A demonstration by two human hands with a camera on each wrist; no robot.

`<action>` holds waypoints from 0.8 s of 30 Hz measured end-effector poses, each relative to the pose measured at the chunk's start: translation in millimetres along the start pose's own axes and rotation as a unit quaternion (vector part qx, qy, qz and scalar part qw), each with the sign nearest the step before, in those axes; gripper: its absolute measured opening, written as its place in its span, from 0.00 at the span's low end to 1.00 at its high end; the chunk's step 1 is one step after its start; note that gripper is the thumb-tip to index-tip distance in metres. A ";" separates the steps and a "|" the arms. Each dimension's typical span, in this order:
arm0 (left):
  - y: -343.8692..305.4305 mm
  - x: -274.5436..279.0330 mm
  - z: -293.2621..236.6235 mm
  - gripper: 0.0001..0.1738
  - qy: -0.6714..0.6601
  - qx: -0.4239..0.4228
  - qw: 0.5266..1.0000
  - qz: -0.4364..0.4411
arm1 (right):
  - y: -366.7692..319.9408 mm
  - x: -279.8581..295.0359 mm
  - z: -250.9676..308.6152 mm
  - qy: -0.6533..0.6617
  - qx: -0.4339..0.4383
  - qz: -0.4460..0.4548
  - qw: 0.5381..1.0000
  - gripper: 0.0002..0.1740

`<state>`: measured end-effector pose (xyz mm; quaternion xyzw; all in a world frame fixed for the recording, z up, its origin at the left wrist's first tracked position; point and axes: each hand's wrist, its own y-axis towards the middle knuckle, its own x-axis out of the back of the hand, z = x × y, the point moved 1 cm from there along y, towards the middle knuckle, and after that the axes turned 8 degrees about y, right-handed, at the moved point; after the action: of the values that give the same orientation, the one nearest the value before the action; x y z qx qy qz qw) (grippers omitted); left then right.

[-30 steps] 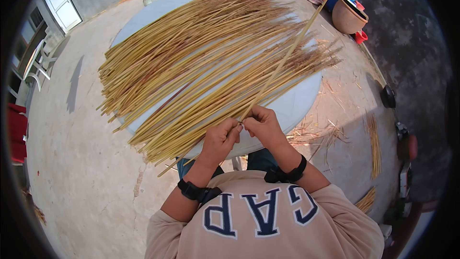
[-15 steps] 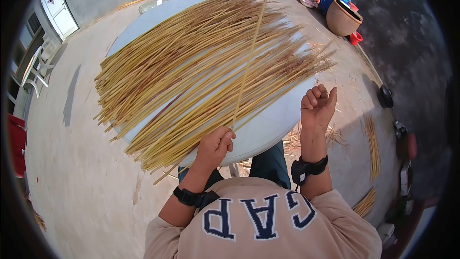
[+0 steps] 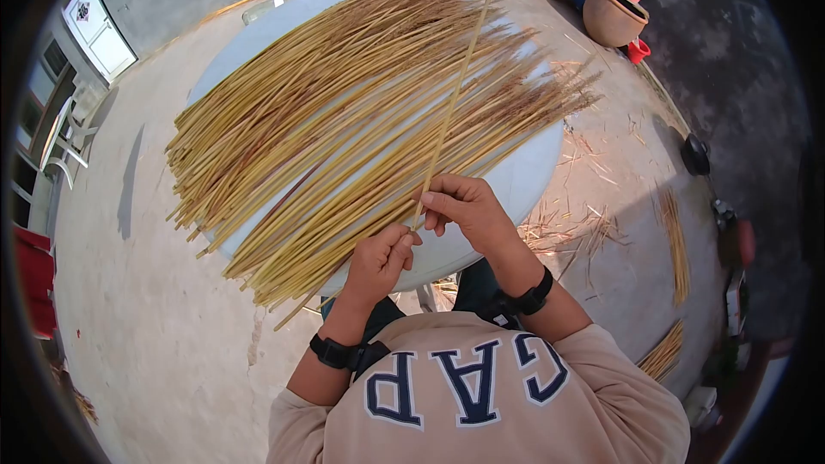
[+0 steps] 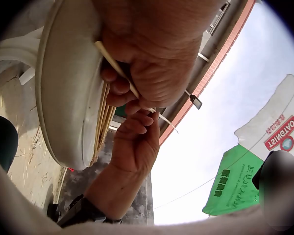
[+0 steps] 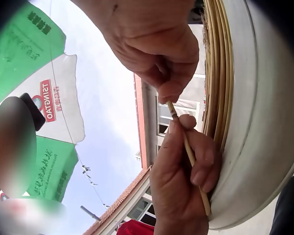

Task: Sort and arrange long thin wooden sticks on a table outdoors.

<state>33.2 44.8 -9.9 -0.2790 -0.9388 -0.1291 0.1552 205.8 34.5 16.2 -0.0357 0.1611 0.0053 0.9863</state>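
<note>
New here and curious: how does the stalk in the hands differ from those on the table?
The held stalk is single, pinched by left hand and right hand; the table stalks are many, lying fanned. The held stalk runs crosswise to the table stalks. Both are long, thin, yellow.

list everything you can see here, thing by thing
single stalk: one, pale yellow, raised over the pile, held by both hands
stalk pile: many, yellow-brown, fanned across the table
table: one, white, round, in front of the person
clay pot: one, tan, ground beyond the table
straw scraps: many, yellow, ground right of the table
stalk bundles: two, yellow, ground at far right
door: one, white, far left wall
left hand: one, grips the single stalk's lower end
right hand: one, pinches the single stalk just above
</note>
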 end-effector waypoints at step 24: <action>-2.6 -6.1 11.3 0.09 0.021 -0.067 0.997 -0.031 | -4.1 2.0 -4.6 0.066 0.025 -0.002 0.998 0.06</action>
<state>34.2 43.5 -22.9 -0.2568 -0.9328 -0.2024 0.1515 206.4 30.0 11.5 -0.0117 0.2255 -0.0034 0.9742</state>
